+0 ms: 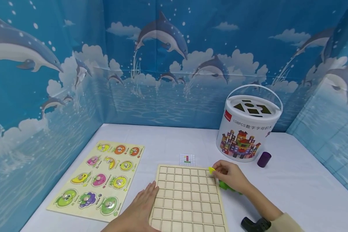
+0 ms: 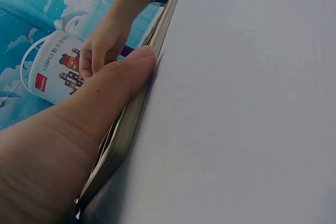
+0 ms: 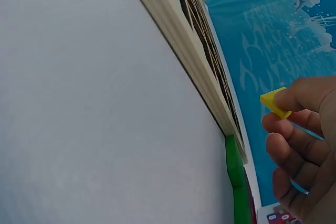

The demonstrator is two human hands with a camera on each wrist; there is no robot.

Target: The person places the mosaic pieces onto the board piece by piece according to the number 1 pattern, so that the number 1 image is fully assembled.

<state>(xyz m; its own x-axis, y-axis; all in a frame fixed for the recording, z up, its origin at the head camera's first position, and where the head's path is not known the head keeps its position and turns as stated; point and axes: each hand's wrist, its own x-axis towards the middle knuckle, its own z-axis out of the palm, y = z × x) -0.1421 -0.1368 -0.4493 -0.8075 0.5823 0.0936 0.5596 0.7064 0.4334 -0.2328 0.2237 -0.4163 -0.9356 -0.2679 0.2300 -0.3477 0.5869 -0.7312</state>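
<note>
A wooden grid board [image 1: 187, 203] with rows of square recesses lies on the white table. My left hand [image 1: 138, 207] rests at its left edge, fingers extended; in the left wrist view the thumb [image 2: 118, 80] lies along the board's side. Over the board's far right corner, my right hand [image 1: 232, 175] pinches a small yellow block [image 1: 211, 170] between thumb and fingers. The right wrist view shows this yellow block [image 3: 275, 102] with a pointed, triangular outline, held above the board. Green blocks [image 1: 227, 186] lie against the board's right edge, partly hidden under the right hand.
Behind the board lies a small grid card [image 1: 187, 159] with a coloured figure. A fruit puzzle board [image 1: 127, 190] is at left. At the back right stands a white bucket [image 1: 247, 129] with shaped holes in its lid, beside a dark purple cylinder [image 1: 264, 159]. Dolphin-print cloth encloses the table.
</note>
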